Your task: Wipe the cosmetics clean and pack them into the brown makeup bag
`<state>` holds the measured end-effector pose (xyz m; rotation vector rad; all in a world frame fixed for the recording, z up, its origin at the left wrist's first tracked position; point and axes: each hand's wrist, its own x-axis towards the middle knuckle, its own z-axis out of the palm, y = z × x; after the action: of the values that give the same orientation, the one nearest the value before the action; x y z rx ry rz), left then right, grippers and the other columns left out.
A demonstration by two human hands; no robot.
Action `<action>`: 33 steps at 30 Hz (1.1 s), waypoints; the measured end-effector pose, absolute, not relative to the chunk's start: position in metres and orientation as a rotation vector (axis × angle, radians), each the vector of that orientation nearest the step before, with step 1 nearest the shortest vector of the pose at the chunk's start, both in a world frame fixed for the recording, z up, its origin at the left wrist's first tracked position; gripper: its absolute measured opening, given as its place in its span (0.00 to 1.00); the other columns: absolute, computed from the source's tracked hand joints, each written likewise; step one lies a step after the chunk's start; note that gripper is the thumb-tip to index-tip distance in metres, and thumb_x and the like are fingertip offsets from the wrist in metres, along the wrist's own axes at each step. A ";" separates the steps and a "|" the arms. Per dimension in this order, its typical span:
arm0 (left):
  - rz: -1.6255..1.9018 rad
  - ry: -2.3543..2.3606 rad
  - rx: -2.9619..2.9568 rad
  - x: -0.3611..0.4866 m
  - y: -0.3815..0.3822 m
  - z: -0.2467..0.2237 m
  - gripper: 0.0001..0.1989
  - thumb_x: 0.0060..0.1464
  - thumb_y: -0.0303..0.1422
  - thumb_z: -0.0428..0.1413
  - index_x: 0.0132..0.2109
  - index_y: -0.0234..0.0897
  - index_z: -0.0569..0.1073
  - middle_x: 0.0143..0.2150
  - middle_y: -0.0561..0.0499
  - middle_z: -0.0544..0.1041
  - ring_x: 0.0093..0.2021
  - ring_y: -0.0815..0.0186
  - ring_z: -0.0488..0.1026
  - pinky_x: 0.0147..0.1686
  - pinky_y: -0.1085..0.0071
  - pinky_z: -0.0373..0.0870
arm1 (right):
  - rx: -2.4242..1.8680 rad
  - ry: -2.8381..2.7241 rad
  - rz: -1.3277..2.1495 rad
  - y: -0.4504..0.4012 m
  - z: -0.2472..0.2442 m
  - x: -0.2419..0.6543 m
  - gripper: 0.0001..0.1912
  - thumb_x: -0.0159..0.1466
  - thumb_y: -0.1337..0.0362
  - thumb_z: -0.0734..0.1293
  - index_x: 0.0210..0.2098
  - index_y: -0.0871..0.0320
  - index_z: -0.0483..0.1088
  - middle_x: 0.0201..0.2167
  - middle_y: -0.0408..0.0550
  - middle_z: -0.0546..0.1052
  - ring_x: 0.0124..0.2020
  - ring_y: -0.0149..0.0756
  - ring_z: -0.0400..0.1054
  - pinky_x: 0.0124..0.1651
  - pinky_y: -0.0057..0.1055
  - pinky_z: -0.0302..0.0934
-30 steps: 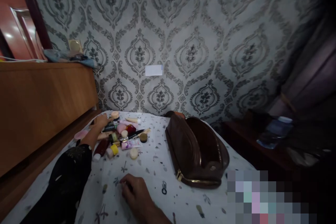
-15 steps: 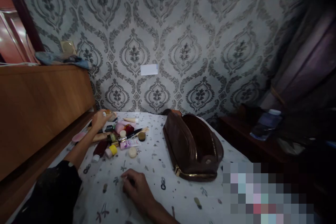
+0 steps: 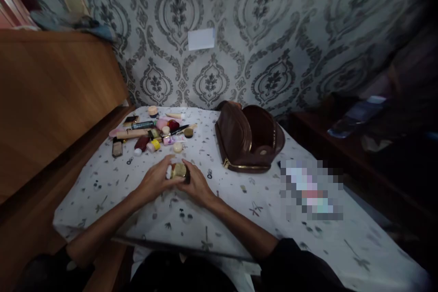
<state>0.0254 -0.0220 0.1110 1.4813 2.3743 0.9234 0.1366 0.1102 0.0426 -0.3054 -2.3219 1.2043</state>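
Observation:
Both hands are together over the front middle of the white patterned cloth. Between them is a small round jar (image 3: 178,170) with a gold-coloured face and a dark edge. My left hand (image 3: 155,179) grips it from the left, and my right hand (image 3: 198,185) holds its right side. Behind the hands lies a group of cosmetics, among them a yellow-banded tube (image 3: 155,145), a dark red bottle (image 3: 141,144), a green tube (image 3: 143,125) and a cream round piece (image 3: 177,147). To the right stands an unzipped brown bag (image 3: 234,132).
The cloth-covered table (image 3: 137,219) meets a patterned wall. At the left is a wooden cabinet (image 3: 58,100). On the right, a clear bottle (image 3: 357,116) rests on a dark surface, and a blurred-out object (image 3: 311,189) lies on the cloth.
My left hand has come from the far left of the cosmetics to the front middle with the jar. My right hand has met it there and closed on the jar. The view has tilted down.

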 end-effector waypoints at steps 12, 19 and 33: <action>1.364 2.535 1.201 0.011 -0.051 0.109 0.10 0.56 0.38 0.48 0.43 0.39 0.63 0.35 0.54 0.67 0.35 0.65 0.67 0.38 0.69 0.67 | -0.300 -2.380 1.233 0.108 0.049 0.144 0.33 0.53 0.63 0.73 0.57 0.57 0.63 0.53 0.53 0.72 0.53 0.45 0.65 0.56 0.42 0.58; 1.051 2.376 1.881 0.040 -0.021 0.095 0.20 0.61 0.37 0.49 0.59 0.38 0.63 0.58 0.42 0.66 0.59 0.56 0.63 0.58 0.58 0.64 | -0.271 -2.375 1.188 0.108 0.047 0.143 0.27 0.54 0.64 0.72 0.52 0.61 0.65 0.47 0.54 0.74 0.48 0.45 0.66 0.51 0.40 0.59; 0.606 2.423 2.237 0.029 -0.022 0.110 0.15 0.64 0.30 0.46 0.53 0.42 0.73 0.48 0.45 0.72 0.49 0.60 0.68 0.47 0.62 0.71 | -0.266 -2.364 1.172 0.108 0.047 0.141 0.25 0.53 0.62 0.75 0.48 0.59 0.67 0.42 0.50 0.74 0.44 0.43 0.67 0.48 0.38 0.60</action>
<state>0.0288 -0.0216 0.1102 2.2367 2.4227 0.6059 0.1415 0.1084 0.0470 -0.2659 -2.3641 1.1725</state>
